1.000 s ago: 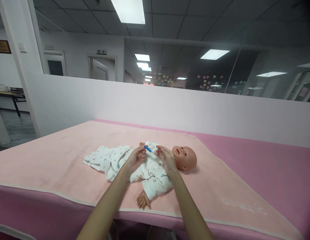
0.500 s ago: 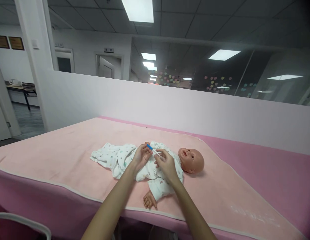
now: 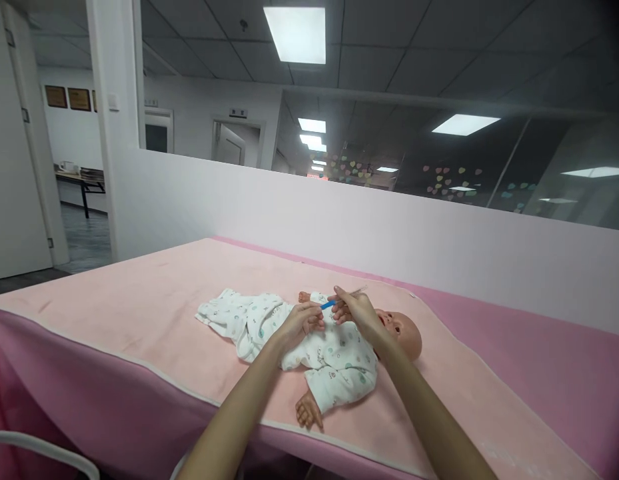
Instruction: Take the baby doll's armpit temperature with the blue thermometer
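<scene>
A slim clear stick with a blue end [image 3: 328,305] is held over the chest of a baby doll [image 3: 334,353]. My left hand [image 3: 300,323] is closed, its fingertips pinching the blue end. My right hand [image 3: 356,312] is closed around the stick farther along, and a clear part pokes out past its fingers to the upper right. The doll lies on its back in a white printed outfit, head to the right. My right hand and wrist hide part of its face. One doll hand rests near the front edge; the other shows behind my left hand.
A peach mat [image 3: 154,293] covers the pink padded table [image 3: 554,320]. Behind it runs a low white wall [image 3: 339,213] with glass above. A pale curved rail [image 3: 44,447] stands at the lower left, and a white door [image 3: 19,153] at far left.
The view has turned slightly left and up. My hands have shifted toward the doll's head, with the right hand now partly covering its face. The stick has swung, its clear end now pointing up and right.
</scene>
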### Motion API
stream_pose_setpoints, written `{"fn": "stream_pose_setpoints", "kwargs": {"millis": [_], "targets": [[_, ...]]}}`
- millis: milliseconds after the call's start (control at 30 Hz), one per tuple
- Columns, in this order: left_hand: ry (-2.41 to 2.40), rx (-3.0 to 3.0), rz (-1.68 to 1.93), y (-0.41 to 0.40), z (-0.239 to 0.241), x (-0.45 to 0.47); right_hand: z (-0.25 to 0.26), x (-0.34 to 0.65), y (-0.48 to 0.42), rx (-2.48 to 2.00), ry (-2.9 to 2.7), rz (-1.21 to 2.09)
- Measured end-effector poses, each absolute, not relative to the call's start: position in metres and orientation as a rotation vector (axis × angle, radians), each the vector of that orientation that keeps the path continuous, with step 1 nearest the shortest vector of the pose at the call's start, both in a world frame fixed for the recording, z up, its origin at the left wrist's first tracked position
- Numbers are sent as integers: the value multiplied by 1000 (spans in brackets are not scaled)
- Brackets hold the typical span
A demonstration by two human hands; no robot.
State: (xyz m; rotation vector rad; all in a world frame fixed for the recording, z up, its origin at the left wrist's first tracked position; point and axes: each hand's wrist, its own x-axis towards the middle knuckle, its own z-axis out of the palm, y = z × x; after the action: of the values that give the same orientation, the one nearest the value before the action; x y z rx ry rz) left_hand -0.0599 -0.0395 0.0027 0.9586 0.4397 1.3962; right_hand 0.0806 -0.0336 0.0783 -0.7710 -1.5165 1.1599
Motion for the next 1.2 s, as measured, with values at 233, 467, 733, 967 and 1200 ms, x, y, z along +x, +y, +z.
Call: {"fn": "stream_pose_setpoints", "kwargs": {"millis": [233, 467, 733, 967, 1200], "targets": [[429, 836, 1385, -37, 3, -62, 151, 109, -22, -677, -1690, 795], [387, 696, 1413, -30, -3, -66, 135, 81, -30, -989, -1927, -90], [371, 657, 1471, -32, -3, -65, 121, 88, -46, -973, -1862, 51], [382, 676, 1486, -32, -4, -66, 120, 100, -60, -981, -1815, -38], [464, 737, 1489, -37, -2, -64, 108, 172, -104, -633, -1313, 811]]}}
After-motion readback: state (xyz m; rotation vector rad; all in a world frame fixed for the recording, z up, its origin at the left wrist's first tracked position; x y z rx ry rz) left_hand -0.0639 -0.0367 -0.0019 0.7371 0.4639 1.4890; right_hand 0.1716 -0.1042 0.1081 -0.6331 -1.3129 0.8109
